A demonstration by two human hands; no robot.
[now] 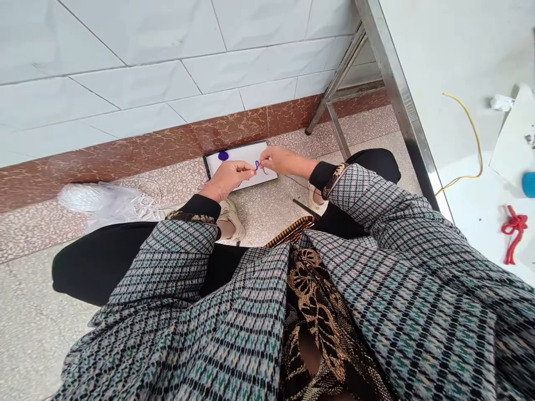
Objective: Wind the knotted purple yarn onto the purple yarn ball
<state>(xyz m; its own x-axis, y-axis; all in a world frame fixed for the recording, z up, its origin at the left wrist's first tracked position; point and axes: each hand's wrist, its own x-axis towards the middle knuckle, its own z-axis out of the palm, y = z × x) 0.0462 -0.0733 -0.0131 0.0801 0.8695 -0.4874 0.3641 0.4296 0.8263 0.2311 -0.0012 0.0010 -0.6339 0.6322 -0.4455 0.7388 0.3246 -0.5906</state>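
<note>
- Two hands are held together low over the floor, the left hand [228,179] and the right hand [284,160] meeting at the fingertips.
- A short purple cord [257,165] is pinched between the fingers of both hands, with a small loop formed in it; its thin ends are hard to make out.
- Directly beneath the hands, a black-edged white board [246,156] is laid flat on the speckled floor [267,223], near the foot of the wall.
- A round purple spot [223,156] is seen on the board, toward its left end and apart from the hands.
- A patterned band [334,179] is worn on the right wrist, just above a black cuff.
- Checked jacket sleeves [397,223] and black trousers [100,267] fill the lower part of the view, with pale sneakers [229,223] placed on either side of the board's near edge.
- To the left, a clear plastic bag [104,203] holding white cord is left on the floor.
- To the right, a white-topped table [468,72] with a metal edge is seen, bearing a yellow wire [472,133], a knotted red cord [514,234] and a blue object [529,184].
- Behind everything, a white tiled wall [125,83] rises above a brown skirting [146,147].
</note>
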